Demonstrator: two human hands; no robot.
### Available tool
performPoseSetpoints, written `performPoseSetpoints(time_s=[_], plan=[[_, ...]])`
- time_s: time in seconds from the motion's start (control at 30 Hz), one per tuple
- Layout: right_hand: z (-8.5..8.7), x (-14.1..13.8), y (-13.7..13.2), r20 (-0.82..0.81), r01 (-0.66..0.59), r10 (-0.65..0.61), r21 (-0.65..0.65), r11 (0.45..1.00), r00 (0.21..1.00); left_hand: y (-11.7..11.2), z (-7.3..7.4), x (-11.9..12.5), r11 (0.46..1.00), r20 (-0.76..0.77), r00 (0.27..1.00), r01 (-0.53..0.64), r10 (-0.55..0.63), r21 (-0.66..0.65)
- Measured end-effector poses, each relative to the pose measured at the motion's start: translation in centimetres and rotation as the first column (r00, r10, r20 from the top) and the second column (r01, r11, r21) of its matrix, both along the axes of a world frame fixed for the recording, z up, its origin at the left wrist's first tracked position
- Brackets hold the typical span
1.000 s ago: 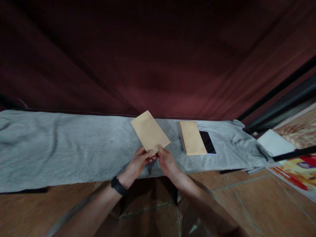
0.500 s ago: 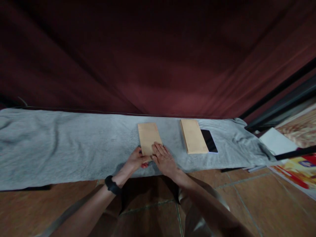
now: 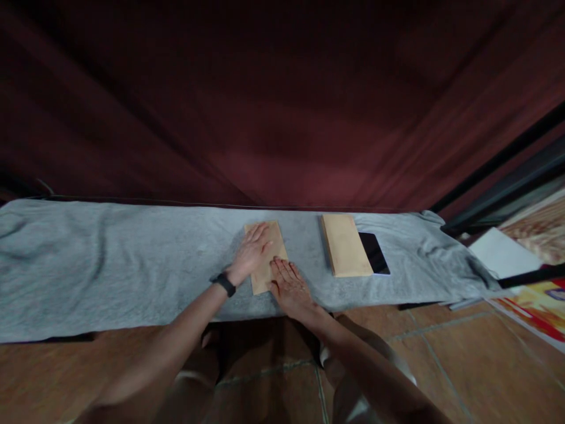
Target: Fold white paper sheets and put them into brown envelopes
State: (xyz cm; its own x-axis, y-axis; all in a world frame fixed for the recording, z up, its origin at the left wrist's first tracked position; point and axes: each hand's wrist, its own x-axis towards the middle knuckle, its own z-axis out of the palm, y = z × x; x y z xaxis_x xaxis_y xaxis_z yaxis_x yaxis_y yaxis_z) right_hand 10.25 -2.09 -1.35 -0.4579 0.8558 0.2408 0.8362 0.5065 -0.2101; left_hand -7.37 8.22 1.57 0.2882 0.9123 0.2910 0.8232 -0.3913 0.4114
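Observation:
A tan paper envelope (image 3: 263,272) lies flat on the grey cloth, directly in front of me. Across its upper left part rests my left hand (image 3: 251,250), palm down with the fingers stretched out. My right hand (image 3: 291,288) lies flat too, its fingertips on the envelope's lower right edge. Neither hand grips anything. To the right is a stack of similar tan envelopes (image 3: 348,246), which partly covers a dark tablet or phone (image 3: 375,253). Parts of the front envelope are hidden under my hands.
The grey cloth (image 3: 154,265) covers a long, narrow surface. Behind it hangs a dark red curtain (image 3: 273,129). At the right stand dark metal bars (image 3: 498,182), a white flat item (image 3: 505,253) and a colourful printed package (image 3: 538,306). Brown floor tiles (image 3: 441,353) show below.
My left hand has let go of the envelope's near edge and moved up onto its face, fingers now spread flat. The envelope's near end now lies flat; my right hand stays nearly in place.

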Motion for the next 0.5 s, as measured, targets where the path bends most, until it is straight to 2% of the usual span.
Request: performPoseSetpoints(time_s=[0.1, 0.2, 0.3, 0.5], plan=[[-0.1, 0.0, 0.0, -0.024, -0.003, 0.003, 0.011, 1.0, 1.0, 3.9, -0.7, 1.1, 0.997, -0.101, 0.994, 0.041, -0.047, -0.062], [0.0, 0.1, 0.0, -0.053, 0.003, -0.002, 0.02, 1.0, 0.999, 6.1, -1.0, 1.5, 0.989, -0.164, 0.98, 0.1, -0.117, -0.107], [0.0, 0.1, -0.2, -0.077, 0.024, -0.021, 0.038, 0.999, 0.997, 6.7, -1.4, 1.3, 0.982, -0.191, 0.969, 0.131, -0.156, -0.135], [-0.9, 0.1, -0.8, -0.089, 0.151, -0.141, 0.125, 0.981, 0.986, 5.4, -2.1, 1.0, 0.967, -0.218, 0.946, 0.214, -0.241, -0.14]])
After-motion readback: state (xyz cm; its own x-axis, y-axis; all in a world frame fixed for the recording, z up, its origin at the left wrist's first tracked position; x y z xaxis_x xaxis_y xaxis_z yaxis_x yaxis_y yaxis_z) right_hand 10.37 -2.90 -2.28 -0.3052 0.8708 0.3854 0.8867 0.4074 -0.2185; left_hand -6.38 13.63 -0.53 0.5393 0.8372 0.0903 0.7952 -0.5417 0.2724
